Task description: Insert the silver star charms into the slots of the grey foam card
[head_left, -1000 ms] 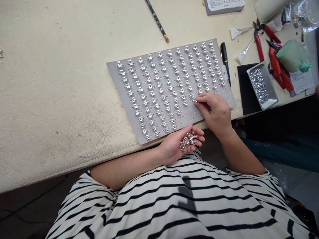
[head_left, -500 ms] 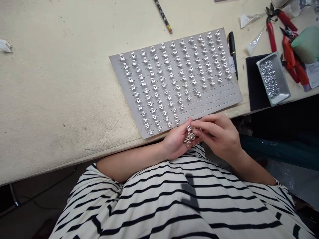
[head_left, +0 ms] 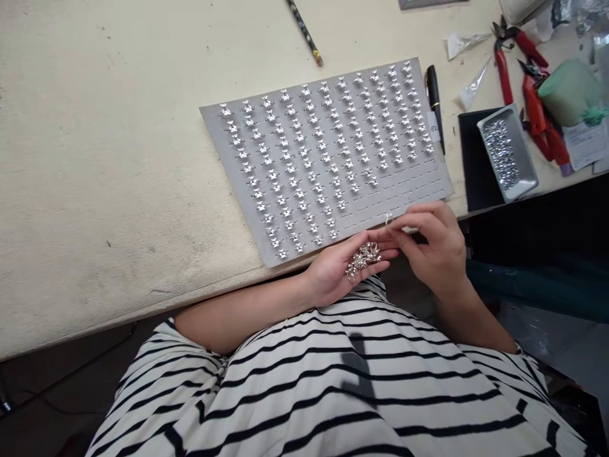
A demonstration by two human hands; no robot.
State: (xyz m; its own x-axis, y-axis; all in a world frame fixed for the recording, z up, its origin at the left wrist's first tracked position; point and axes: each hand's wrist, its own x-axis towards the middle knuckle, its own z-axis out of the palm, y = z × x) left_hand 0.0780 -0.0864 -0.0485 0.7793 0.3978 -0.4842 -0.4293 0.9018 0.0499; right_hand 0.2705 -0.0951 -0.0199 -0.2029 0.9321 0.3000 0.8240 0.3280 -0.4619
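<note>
My left hand [head_left: 332, 271] is cupped palm up just off the table's front edge, holding a small heap of silver rings [head_left: 364, 257]. Beside its fingertips, my right hand [head_left: 435, 244] pinches one silver ring [head_left: 389, 218] between thumb and forefinger. That ring is over the near edge of a grey slotted display board [head_left: 380, 202]. Rows of silver rings [head_left: 304, 152] with small sparkling tops stand in most of the board's slots. Bare slots show along its near right part.
Right of the board lie a black pen [head_left: 432, 89] and a grey tray of small silver pieces [head_left: 504, 155] on a dark pad [head_left: 469, 146]. Red-handled pliers [head_left: 537, 108] and a green wrapped bundle [head_left: 571, 92] are beyond. A pencil [head_left: 304, 32] lies behind the board.
My right hand has drawn away from the heap, up and to the right, with one ring in its pinch. The heap in my left palm shows more fully. The view has shifted slightly.
</note>
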